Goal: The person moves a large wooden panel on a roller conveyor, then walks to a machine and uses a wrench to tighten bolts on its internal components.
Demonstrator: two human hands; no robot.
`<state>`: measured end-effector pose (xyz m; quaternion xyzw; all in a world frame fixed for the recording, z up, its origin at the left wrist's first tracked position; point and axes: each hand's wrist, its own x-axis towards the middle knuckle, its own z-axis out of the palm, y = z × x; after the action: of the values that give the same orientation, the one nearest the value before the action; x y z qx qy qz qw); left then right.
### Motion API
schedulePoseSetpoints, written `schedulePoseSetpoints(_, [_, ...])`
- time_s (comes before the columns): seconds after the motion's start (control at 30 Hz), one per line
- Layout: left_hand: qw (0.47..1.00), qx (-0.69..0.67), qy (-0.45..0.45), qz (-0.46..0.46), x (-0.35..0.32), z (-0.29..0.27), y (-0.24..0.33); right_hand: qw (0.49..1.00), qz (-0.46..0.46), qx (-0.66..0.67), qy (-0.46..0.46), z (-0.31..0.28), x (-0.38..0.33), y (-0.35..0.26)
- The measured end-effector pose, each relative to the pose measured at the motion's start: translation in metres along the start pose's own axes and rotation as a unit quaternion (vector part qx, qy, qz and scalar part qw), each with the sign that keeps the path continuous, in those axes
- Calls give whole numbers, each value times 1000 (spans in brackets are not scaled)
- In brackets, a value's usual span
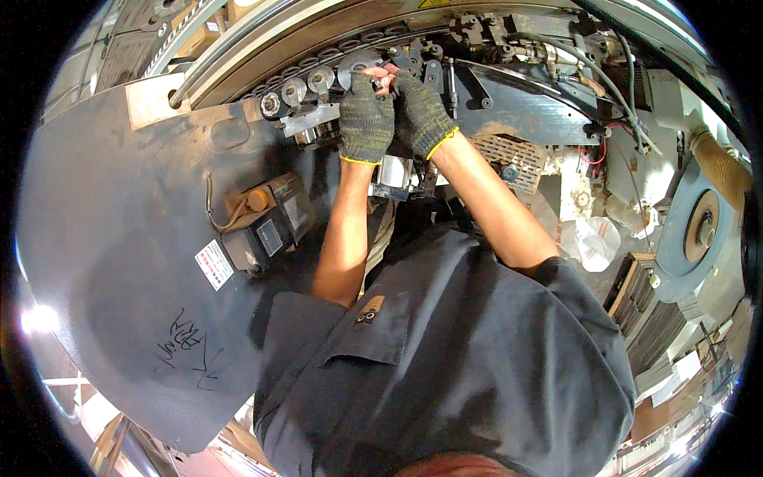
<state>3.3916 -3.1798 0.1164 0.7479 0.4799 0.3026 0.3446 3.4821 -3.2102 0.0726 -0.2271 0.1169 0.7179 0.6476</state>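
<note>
Both gloved hands meet at the grey roller disc (358, 63) on the machine's upper rail. The left hand (366, 119) sits just below it, fingers curled, and the right hand (421, 107) is beside it to the right (bare fingertips show, pinching something too small to make out). The black motor box (266, 226) lies well below-left of the disc.

Large dark metal panel (119, 262) fills the left, with scrawled marker writing low down. A black control box (266, 226) with an orange knob (256, 199) is mounted on it, a white label (214, 264) just beside. Perforated metal grille (509, 153) right of centre. Corrugated tan hose (722, 168) far right, above a round blue-grey disc (699, 226). Crumpled white plastic bag (596, 241) below the grille.
</note>
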Motion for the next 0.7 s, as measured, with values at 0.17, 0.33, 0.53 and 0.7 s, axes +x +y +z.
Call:
schedulePoseSetpoints(0.17, [993, -99, 69, -6, 12, 9, -28, 997, -18, -77, 12, 3, -4, 0])
schedulePoseSetpoints(0.33, [963, -190, 145, -123, 58, -35, -78, 967, 55, -237, 69, 40, -35, -20])
schedulePoseSetpoints(0.53, [967, 17, 253, 28, 29, -31, -64, 681, -278, -675, 55, -9, -42, -43])
schedulePoseSetpoints(0.7, [953, -244, 73, -167, 19, 5, -33, 406, -426, -807, 49, -6, -3, -86])
